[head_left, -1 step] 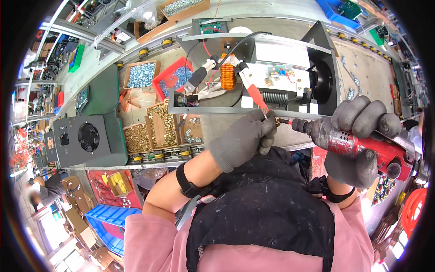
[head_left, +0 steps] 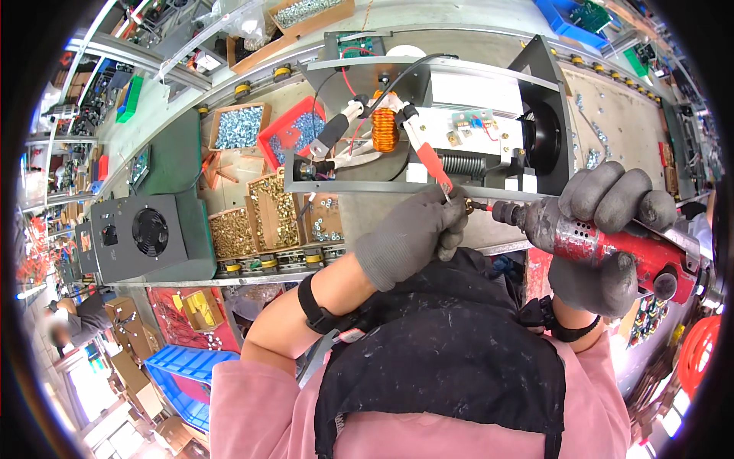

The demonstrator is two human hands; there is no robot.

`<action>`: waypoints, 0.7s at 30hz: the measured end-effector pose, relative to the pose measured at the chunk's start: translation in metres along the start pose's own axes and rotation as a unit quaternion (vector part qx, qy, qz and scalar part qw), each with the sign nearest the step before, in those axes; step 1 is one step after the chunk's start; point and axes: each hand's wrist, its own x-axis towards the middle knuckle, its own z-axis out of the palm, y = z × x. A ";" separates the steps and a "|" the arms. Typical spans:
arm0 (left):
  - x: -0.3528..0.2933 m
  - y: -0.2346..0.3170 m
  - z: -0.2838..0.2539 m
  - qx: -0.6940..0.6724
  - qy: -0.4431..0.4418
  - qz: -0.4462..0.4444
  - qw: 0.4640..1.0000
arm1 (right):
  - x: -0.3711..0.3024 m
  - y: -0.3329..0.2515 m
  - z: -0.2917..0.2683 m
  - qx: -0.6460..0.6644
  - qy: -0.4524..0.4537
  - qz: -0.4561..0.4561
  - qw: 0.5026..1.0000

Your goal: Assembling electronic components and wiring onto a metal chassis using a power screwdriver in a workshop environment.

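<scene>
Head view, looking down over a pink-sleeved torso and black apron. Left hand (head_left: 409, 233), in a grey glove, fingers pressed together around a small brass-coloured part held at the tip of the driver bit, just beside the lower edge of an open metal chassis (head_left: 459, 115). Right hand (head_left: 612, 237), also grey-gloved, wrapped tightly around a red and silver power screwdriver (head_left: 604, 245), held level with its bit pointing left toward the left hand's fingertips. Screwdriver at the right of the view, just below the chassis and above the apron.

Inside the chassis: an orange copper coil (head_left: 384, 130) near the middle, red and black wires around it, a coiled spring and a black round fan at the right end. Chassis resting on a grey table (head_left: 612, 130) with loose screws scattered to the right.

Left of the chassis, several small trays: a red tray of silver screws (head_left: 294, 134), a cardboard box of silver screws (head_left: 238, 126) and boxes of brass-coloured parts (head_left: 271, 214). Farther left, a closed dark grey unit with a fan grille (head_left: 145, 233). Blue crates (head_left: 183, 375) low at the left.
</scene>
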 end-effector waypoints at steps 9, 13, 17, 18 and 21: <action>0.008 0.005 0.000 0.399 0.112 0.228 0.881 | 0.004 -0.001 -0.010 0.051 0.087 0.036 0.994; -0.021 0.014 -0.013 0.474 0.131 0.138 0.860 | 0.011 0.001 -0.031 0.071 0.106 0.014 0.992; -0.029 0.021 -0.018 0.592 0.322 0.209 0.708 | 0.014 -0.008 -0.053 0.097 0.138 0.053 0.984; -0.023 0.024 -0.017 0.626 0.353 0.269 0.641 | 0.015 -0.007 -0.058 0.074 0.152 0.063 0.984; 0.014 0.045 -0.016 0.575 0.354 0.480 0.560 | 0.019 -0.004 -0.071 0.030 0.171 0.028 0.984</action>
